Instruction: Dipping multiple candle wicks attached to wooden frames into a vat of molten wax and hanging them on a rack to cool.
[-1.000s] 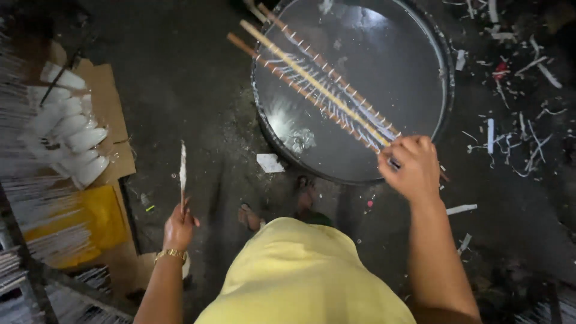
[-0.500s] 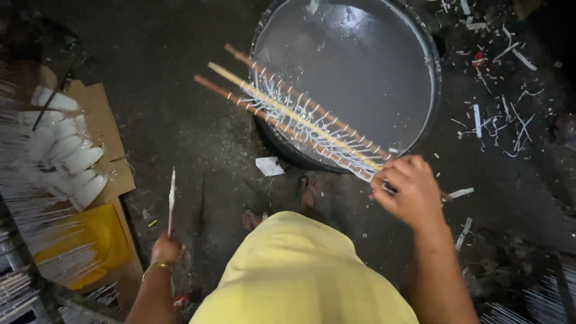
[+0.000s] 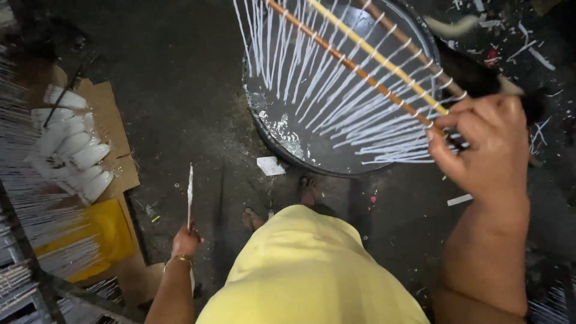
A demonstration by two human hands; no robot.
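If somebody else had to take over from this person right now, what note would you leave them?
Right hand: grips one end of a rack of sticks strung with thin white candles, raised and tilted over the round vat.
Left hand: holds a thin blade upright, away from the vat.
Done: the candles are white-coated and out of the vat.
Left: the rack is not yet set down anywhere. More white candles hang on racks at the left.

The right hand (image 3: 483,150) has lifted the stick rack (image 3: 360,63) out of the round vat (image 3: 270,129), so its white dipped candles (image 3: 324,84) now hang free, fanned above the liquid
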